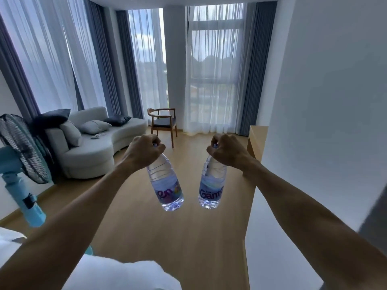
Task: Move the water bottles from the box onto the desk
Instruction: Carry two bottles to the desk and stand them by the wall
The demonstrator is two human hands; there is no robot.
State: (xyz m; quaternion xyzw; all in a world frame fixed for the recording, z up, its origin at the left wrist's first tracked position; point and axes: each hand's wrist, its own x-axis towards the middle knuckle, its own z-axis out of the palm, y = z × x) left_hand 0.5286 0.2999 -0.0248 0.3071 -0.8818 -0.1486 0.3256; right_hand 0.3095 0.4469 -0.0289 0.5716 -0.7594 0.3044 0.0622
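Note:
Two clear plastic water bottles with blue labels hang in the air over the wooden floor in front of me. My left hand (144,152) grips the cap end of the left bottle (166,185). The right bottle (211,185) dangles from my right hand (227,150), which grips its cap the same way. Both bottles hang with their bases toward me, tilted slightly inward. A light wooden desk (257,141) shows only its end past the white wall on the right. No box is in view.
A white wall corner (314,122) fills the right side. A blue standing fan (23,155) is at the left, a grey sofa (94,147) behind it, a wooden chair (163,122) by the curtained windows. White fabric (117,275) lies at the bottom.

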